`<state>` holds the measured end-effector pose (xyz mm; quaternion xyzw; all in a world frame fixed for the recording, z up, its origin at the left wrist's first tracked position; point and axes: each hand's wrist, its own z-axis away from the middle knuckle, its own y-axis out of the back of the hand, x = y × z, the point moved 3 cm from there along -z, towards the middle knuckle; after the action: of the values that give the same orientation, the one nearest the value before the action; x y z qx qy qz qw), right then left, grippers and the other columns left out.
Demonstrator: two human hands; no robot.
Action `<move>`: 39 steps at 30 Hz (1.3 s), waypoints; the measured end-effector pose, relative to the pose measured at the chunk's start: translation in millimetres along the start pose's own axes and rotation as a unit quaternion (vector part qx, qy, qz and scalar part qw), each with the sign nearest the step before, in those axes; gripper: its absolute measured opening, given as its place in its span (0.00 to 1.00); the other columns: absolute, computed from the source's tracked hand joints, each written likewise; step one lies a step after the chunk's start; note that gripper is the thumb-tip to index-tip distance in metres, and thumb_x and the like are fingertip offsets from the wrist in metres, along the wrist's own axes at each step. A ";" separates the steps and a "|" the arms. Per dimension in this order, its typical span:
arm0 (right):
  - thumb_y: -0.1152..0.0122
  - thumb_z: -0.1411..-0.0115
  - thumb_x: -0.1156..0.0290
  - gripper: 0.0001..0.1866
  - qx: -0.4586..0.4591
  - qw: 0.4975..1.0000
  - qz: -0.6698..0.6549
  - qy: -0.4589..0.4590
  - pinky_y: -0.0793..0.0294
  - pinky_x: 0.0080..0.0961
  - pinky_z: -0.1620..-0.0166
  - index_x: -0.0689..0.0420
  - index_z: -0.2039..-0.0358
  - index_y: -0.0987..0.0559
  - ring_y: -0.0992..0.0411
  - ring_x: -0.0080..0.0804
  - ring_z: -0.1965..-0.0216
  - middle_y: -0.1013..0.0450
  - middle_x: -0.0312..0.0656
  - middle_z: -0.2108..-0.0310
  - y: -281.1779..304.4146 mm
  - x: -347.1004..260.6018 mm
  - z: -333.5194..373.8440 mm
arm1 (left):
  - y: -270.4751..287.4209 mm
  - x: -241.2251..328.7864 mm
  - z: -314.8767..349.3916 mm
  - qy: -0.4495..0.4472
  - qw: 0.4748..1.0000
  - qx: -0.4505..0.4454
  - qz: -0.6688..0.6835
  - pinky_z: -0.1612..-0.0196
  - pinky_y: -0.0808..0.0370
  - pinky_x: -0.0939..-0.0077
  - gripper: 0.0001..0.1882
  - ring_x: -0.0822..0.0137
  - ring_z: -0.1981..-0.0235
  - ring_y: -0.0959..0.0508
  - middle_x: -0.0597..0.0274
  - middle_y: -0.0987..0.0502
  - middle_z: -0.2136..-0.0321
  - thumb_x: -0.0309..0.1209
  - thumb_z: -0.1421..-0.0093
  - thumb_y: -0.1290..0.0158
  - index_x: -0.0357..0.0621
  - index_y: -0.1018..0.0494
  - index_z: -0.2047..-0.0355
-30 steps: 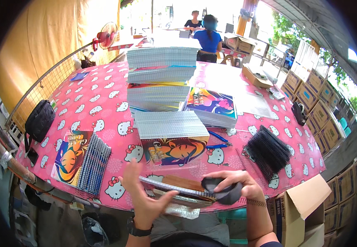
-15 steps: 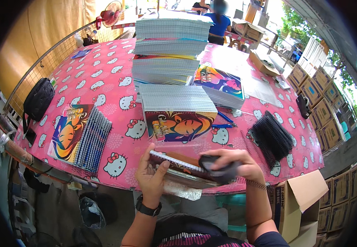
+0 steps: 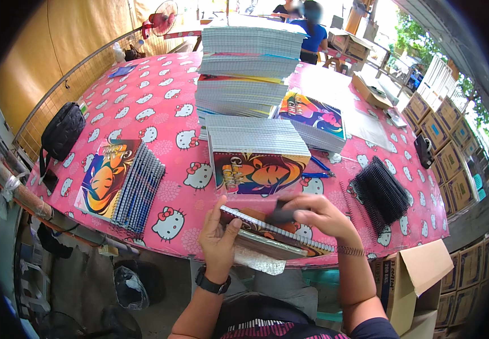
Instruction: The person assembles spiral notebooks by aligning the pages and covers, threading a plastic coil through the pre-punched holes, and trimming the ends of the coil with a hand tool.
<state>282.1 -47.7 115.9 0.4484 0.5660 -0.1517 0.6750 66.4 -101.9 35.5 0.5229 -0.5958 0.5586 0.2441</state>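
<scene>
My left hand [image 3: 217, 240] grips a notebook [image 3: 281, 230] by its left end, thumb on the near side, tilted above the table's front edge. Along its upper edge runs a row of pale holes or coil loops. A dark coil [image 3: 350, 251] sticks out past the right end, by my right wrist. My right hand [image 3: 324, 216] is closed around a dark, rounded object [image 3: 281, 214], too blurred to name, close over the notebook's edge. Below the notebook lie a flat greyish piece [image 3: 273, 244] and clear bubble wrap [image 3: 260, 261].
Ahead stands a notebook pile [image 3: 258, 169] with taller paper stacks [image 3: 250, 68] behind. Coil-bound notebooks [image 3: 123, 183] lie left. Blue-handled pliers [image 3: 319, 170] and black coils [image 3: 381, 192] lie right. An open carton [image 3: 400, 282] is at my right; a black bag [image 3: 64, 133] sits far left.
The view has shifted, moving the scene slightly right. My right hand has moved up and left with the dark object, uncovering more of the notebook's right end and its coil.
</scene>
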 end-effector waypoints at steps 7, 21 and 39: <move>0.41 0.41 0.56 0.23 -0.019 1.000 0.010 0.017 0.29 0.31 0.54 0.68 0.60 0.20 0.27 0.32 0.58 0.24 0.49 0.57 -2.0 -1.4 -18.7 | -0.2 -0.1 1.4 -0.004 1.000 -0.008 0.005 0.51 0.34 0.80 0.27 0.75 0.58 0.31 0.67 0.32 0.61 0.22 0.40 0.43 0.32 0.35 0.41; 0.42 0.39 0.55 0.25 -0.026 0.999 -0.021 0.035 0.30 0.27 0.51 0.67 0.55 0.22 0.28 0.30 0.55 0.24 0.47 0.56 -13.0 1.1 -39.2 | -1.5 5.0 0.3 -0.003 1.000 -0.012 -0.022 0.53 0.34 0.82 0.27 0.76 0.57 0.32 0.68 0.34 0.62 0.22 0.40 0.44 0.34 0.36 0.40; 0.32 0.48 0.69 0.17 0.147 0.953 0.246 0.097 0.28 0.37 0.50 0.59 0.58 0.21 0.28 0.45 0.52 0.27 0.50 0.54 8.2 -56.9 42.8 | -31.7 45.0 -11.9 -0.092 0.968 -0.175 -0.157 0.60 0.28 0.81 0.13 0.73 0.64 0.24 0.62 0.24 0.65 0.23 0.44 0.40 0.37 0.23 0.57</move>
<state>297.1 -93.6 168.8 0.6806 0.4725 -0.0185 0.5596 76.2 -101.3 90.9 0.6082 -0.6144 0.3498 0.3610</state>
